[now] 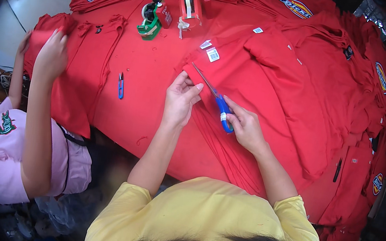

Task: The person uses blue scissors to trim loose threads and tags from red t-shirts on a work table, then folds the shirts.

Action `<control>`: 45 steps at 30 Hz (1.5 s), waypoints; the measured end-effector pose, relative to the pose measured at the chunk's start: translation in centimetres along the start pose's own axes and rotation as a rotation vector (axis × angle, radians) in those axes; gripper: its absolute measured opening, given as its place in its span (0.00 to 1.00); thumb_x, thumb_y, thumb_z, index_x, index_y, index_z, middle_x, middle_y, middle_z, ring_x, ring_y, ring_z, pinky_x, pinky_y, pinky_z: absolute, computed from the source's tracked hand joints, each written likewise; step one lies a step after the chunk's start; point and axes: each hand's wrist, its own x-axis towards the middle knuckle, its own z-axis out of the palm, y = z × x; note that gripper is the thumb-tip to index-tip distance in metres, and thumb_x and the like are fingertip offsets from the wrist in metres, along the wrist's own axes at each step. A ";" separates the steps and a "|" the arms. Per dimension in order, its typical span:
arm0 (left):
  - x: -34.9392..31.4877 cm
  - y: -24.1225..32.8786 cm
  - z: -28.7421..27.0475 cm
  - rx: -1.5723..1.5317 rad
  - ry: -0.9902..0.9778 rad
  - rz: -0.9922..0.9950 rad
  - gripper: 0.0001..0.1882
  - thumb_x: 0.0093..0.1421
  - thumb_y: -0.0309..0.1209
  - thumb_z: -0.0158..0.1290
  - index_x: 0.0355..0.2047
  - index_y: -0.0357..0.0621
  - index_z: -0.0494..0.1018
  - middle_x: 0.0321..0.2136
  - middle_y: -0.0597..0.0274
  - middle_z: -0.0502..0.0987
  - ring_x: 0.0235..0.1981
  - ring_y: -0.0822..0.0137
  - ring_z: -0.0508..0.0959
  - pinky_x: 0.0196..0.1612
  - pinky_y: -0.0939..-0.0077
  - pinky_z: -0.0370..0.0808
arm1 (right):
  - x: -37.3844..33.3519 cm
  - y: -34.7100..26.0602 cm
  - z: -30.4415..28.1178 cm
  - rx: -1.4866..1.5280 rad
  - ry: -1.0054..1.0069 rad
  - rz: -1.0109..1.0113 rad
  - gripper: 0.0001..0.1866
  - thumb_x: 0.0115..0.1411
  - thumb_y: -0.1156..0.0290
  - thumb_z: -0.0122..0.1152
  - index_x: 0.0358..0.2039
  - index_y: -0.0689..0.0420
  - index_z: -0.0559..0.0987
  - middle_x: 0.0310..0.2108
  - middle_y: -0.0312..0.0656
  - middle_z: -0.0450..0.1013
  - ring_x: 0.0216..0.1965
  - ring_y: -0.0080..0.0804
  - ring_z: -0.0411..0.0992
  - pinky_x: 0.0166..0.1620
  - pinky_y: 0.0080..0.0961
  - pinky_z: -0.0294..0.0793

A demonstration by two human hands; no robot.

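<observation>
My right hand [245, 127] is closed round the blue handles of a pair of scissors [223, 108]. Their blades point up and to the left, over the edge of a red shirt [272, 96] spread on the table. Just left of the blades, my left hand [181, 101] pinches this shirt's edge between thumb and fingers. White labels [213, 54] lie on the shirt above the scissors' tips. Whether the blades touch the cloth, I cannot tell.
Left of me, a co-worker in pink handles another red shirt [84, 75]. Blue thread snips [120, 86], a green tape dispenser [149, 29] and a red tape dispenser [190, 7] stand or lie on the red table. A black pen [337, 170] and piled red shirts [375, 127] are at right.
</observation>
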 end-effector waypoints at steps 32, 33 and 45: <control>7.7 -1.2 -3.8 0.871 -0.021 0.366 0.23 0.59 0.34 0.57 0.49 0.35 0.62 0.38 0.56 0.72 0.34 0.70 0.75 0.35 0.79 0.74 | -29.0 2.4 -4.2 -0.125 0.659 0.462 0.37 0.51 0.86 0.54 0.63 0.56 0.60 0.48 0.46 0.68 0.47 0.28 0.70 0.49 0.23 0.70; 7.9 -1.1 -2.8 0.975 -0.088 0.431 0.26 0.58 0.34 0.56 0.52 0.35 0.60 0.40 0.53 0.72 0.35 0.67 0.76 0.35 0.77 0.74 | -29.8 2.6 -3.0 -0.164 0.651 0.510 0.37 0.51 0.86 0.54 0.63 0.55 0.59 0.51 0.47 0.66 0.52 0.33 0.68 0.52 0.26 0.69; 10.7 5.0 6.7 1.237 -0.416 0.265 0.28 0.57 0.27 0.49 0.57 0.33 0.57 0.45 0.51 0.73 0.37 0.66 0.79 0.32 0.69 0.80 | -31.7 4.4 -2.4 -0.254 0.770 0.367 0.34 0.53 0.84 0.54 0.62 0.52 0.61 0.41 0.48 0.68 0.43 0.39 0.71 0.49 0.29 0.70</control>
